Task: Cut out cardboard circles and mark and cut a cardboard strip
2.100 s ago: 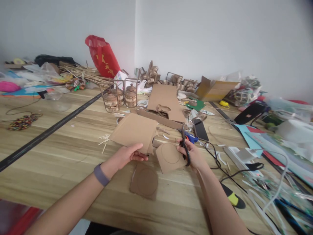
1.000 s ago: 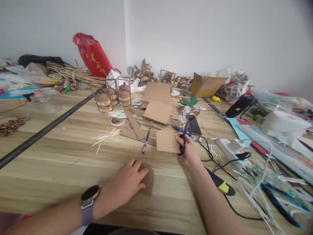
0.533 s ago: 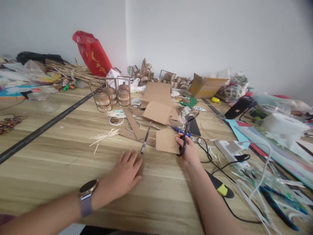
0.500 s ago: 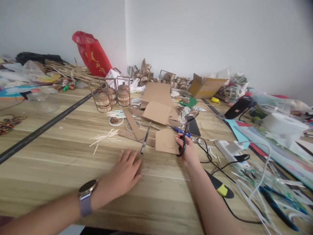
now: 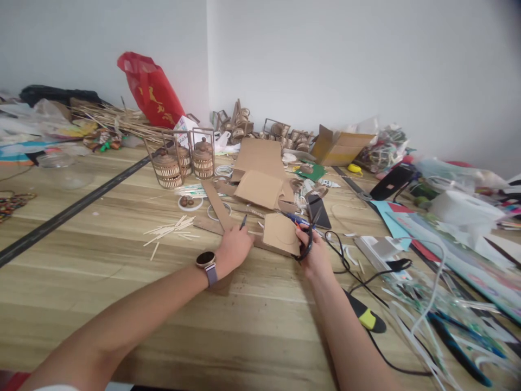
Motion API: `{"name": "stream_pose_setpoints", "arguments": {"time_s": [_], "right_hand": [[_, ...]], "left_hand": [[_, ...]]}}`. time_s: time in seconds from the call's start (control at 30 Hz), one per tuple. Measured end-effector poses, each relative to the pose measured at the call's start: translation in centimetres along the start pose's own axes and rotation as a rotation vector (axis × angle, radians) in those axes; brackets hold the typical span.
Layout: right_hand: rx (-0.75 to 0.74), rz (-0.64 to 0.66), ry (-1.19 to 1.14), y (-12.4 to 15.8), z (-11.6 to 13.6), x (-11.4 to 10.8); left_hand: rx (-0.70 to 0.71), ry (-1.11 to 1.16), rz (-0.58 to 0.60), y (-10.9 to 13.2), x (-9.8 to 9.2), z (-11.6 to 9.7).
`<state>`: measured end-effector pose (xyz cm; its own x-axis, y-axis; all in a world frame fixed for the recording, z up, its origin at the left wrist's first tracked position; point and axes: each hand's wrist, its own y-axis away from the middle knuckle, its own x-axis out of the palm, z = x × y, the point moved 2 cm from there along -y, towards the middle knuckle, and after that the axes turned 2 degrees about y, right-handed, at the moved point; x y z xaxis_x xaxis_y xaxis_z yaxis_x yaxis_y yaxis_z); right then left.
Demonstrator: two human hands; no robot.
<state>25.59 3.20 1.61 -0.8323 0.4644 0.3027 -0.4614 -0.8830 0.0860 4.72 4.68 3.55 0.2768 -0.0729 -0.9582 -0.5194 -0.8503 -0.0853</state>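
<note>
My left hand (image 5: 235, 248), with a watch (image 5: 206, 260) on its wrist, is closed over a dark pen (image 5: 243, 221). Only the pen's upper end shows past the fingers. In my right hand (image 5: 316, 256) is a pair of black-handled scissors (image 5: 308, 244), blades pointing up and away. A small cardboard piece (image 5: 280, 232) with a round outline on it touches the fingers of that hand; whether they pinch it is hard to see. Cardboard strips (image 5: 217, 203) lie just beyond my left hand.
Thin sticks (image 5: 171, 231) lie to the left. Small bamboo baskets (image 5: 167, 168) with tall handles stand behind. Cardboard sheets (image 5: 260, 187) fill the middle back. On the right are a power strip (image 5: 376, 252), black cables, a yellow-black tool (image 5: 366, 315) and blue-handled pliers (image 5: 456, 342).
My left hand has moved forward and right from lying spread on the table and closed over the pen. The cardboard piece by my right hand has shifted and tilted slightly.
</note>
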Motion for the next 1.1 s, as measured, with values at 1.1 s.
{"name": "stream_pose_setpoints", "arguments": {"time_s": [1.1], "right_hand": [[-0.021, 0.414, 0.181, 5.4, -0.3, 3.8]], "left_hand": [[-0.397, 1.881, -0.038, 6.2, -1.0, 0.0]]}}
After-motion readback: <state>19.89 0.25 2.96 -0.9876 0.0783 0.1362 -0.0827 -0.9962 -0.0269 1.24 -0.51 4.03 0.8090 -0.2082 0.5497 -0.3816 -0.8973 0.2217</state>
